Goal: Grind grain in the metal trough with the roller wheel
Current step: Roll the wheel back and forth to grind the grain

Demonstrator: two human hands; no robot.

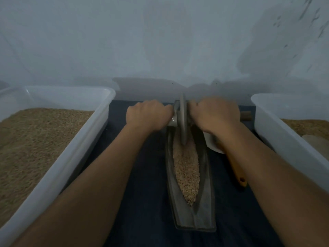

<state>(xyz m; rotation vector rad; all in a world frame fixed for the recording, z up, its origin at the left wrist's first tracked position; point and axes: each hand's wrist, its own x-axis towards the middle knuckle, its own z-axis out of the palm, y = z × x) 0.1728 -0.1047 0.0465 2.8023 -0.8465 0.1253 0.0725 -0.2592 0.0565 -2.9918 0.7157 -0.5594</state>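
Both arms reach forward over a dark desk (142, 202). The left hand (147, 115) is curled tight round the left end of the wheel's axle, and the right hand (213, 115) is curled round the right end, whose wooden tip (246, 116) pokes out past the knuckles. Between the two fists the wheel (183, 120) stands upright on its edge, its lower rim down in the far part of the trough (194, 216). The trough is a long, narrow metal boat lying lengthwise away from the person, in the middle of the desk. Grain (187, 170) fills its channel from the wheel back to the near point. To the left sits a big white tub (58, 168) heaped with brown grain; another white tub (277, 129) stands to the right, also with grain in it. Just beside the trough, under the right forearm, lies a scoop (237, 173) with a yellow handle and a white bowl
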